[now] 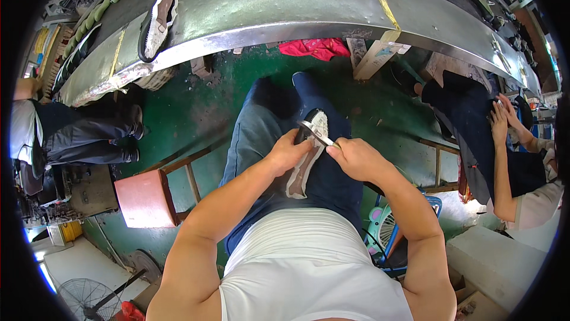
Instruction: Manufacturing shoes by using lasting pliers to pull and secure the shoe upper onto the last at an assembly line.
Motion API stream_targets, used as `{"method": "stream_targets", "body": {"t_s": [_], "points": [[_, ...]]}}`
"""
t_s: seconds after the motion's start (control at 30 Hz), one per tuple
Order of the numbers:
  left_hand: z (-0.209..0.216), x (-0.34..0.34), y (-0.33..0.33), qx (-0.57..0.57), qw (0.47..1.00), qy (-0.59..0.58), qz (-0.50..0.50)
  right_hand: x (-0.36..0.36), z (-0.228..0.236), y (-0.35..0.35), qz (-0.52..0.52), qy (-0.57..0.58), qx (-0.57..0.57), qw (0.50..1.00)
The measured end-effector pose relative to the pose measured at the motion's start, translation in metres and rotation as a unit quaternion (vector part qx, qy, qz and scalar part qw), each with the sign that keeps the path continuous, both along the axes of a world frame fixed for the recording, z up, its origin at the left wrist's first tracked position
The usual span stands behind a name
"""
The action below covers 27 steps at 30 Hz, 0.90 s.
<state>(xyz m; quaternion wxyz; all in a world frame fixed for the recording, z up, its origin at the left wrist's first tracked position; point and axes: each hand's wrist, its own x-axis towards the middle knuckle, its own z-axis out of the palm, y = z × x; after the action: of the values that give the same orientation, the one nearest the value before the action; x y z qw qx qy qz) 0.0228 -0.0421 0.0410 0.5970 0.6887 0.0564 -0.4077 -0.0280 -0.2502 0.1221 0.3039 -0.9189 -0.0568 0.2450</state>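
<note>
Green floor; shoe sole (307,155) between hands.

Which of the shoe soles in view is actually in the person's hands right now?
The sole on the person's lap: left hand grips it while right hand holds a metal tool against it. The other sole lies untouched on the metal bench.

sole (309,158): white-grey, tread up, brownish toward near end | pose: lengthwise over lap, far end dark-edged, tilted slightly | held: left hand (287,153) grips its left edge | tool (319,136): thin metal blade, possibly a knife, pinched in right hand (355,158), lying across sole's upper part
</note>
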Motion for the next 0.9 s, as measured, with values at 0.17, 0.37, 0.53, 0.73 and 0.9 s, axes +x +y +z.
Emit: {"method": "stream_targets", "body": {"t_s": [0.17, 0.37, 0.53, 0.73, 0.9], "points": [[0.0, 0.001, 0.002, 0.004, 1.0, -0.015, -0.017, -0.004, -0.002, 0.0, -0.008, -0.016, 0.023, 1.0], [0.008, 0.005, 0.007, -0.012, 0.999, 0.012, -0.036, -0.015, -0.027, -0.008, -0.045, -0.016, 0.048, 0.998], [-0.008, 0.015, 0.023, -0.15, 0.979, 0.138, -0.009, -0.026, 0.013, -0.019, -0.147, 0.203, 0.089, 0.964], [-0.004, 0.02, 0.019, -0.143, 0.976, 0.167, -0.009, -0.057, -0.013, -0.007, 0.081, -0.009, 0.071, 0.994], [-0.011, 0.014, 0.02, -0.149, 0.978, 0.144, 0.004, -0.064, 0.005, 0.005, 0.09, -0.017, -0.018, 0.996]]}}
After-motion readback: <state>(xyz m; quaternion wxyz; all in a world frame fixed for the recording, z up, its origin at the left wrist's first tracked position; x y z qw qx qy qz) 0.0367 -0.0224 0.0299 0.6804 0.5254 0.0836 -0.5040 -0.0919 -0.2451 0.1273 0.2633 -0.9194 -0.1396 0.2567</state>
